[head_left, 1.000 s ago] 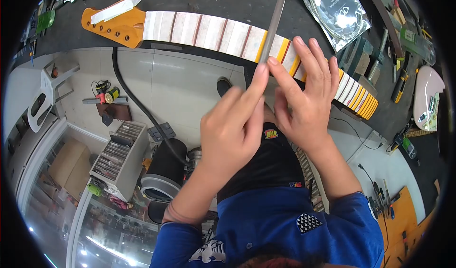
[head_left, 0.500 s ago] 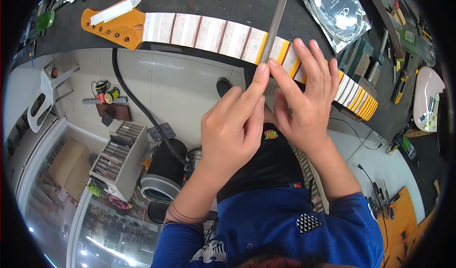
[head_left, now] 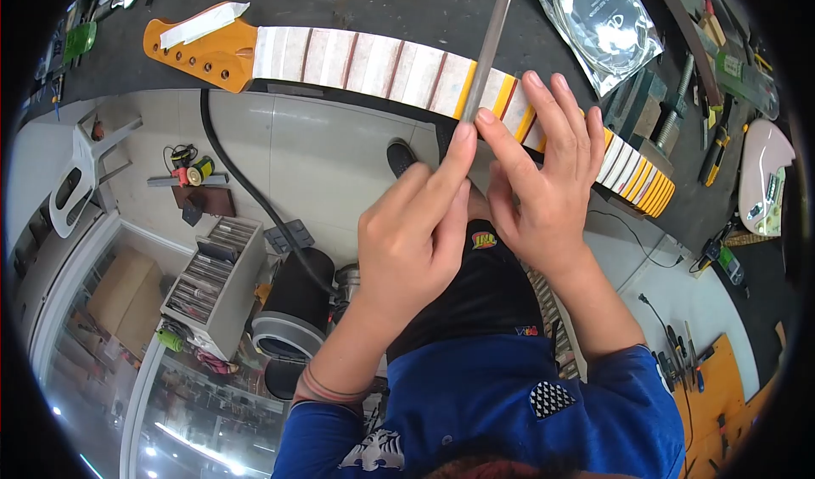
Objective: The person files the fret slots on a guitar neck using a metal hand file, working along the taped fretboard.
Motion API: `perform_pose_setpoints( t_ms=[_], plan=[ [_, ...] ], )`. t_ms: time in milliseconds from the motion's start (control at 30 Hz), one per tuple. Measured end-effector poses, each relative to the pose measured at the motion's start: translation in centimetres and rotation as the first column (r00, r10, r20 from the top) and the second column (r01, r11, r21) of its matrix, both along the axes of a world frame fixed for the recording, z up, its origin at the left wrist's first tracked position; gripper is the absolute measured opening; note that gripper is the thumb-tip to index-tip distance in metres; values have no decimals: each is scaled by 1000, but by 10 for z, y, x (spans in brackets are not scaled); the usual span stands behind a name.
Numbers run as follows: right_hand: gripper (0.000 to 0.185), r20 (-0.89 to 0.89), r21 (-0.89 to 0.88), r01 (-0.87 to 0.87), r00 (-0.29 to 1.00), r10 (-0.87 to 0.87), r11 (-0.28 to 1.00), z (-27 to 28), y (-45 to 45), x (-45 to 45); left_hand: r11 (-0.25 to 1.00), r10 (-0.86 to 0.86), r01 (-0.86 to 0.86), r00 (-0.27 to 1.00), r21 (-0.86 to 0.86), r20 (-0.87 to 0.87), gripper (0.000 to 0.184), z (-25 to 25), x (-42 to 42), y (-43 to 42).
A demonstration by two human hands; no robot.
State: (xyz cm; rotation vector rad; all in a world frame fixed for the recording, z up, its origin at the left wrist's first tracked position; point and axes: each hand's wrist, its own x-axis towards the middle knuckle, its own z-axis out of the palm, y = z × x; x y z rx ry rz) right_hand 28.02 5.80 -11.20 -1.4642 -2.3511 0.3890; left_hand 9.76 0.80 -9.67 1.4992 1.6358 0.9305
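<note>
A guitar neck lies across the bench edge, its fretboard covered with white and yellow tape strips between the frets. Over it slants a narrow metal file, resting crosswise beside a yellow strip. My left hand is closed on the file's near end, index finger stretched along it and the thumb underneath; the part inside the hand is hidden. My right hand has its fingers apart over the fretboard's edge, with the index fingertip against the side of the file. White tape sits on the orange headstock.
A clear packet of coiled strings lies beyond the neck. To the right are a vise, a yellow-black cutter and a pale guitar body. A black hose hangs below the bench's front edge.
The file and my left hand have slid slightly toward my body. The headstock end of the neck has dipped slightly toward me. My right hand has barely moved.
</note>
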Motion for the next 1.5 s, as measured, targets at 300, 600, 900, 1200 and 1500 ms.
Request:
perform_pose_setpoints(
  t_ms=[300, 600, 900, 1200, 1500],
  plan=[
    [72, 7, -4, -2, 1000, 2, 1000, 1, 0, 1, 999, -11, 10, 1000, -53, -24, 62, 16, -8, -49],
    [72, 10, -14, -2, 1000, 2, 1000, 2, 0, 1, 997, -76, 73, 991, -34, -111, 61, 4, -19, -88],
    [68, 20, -38, 2, 1000, -2, 999, 5, 1, 0, 996, 58, -40, 975, -85, 215, 56, -13, -51, -112],
    [62, 27, -46, 22, 999, -21, 999, 4, 1, -1, 991, -31, 60, 969, -115, 244, 51, -17, -48, -103],
    [75, 8, -70, 37, 999, -36, 997, 5, 1, -1, 996, -47, 58, 988, -72, 147, 62, 6, -13, -1]
  ],
)
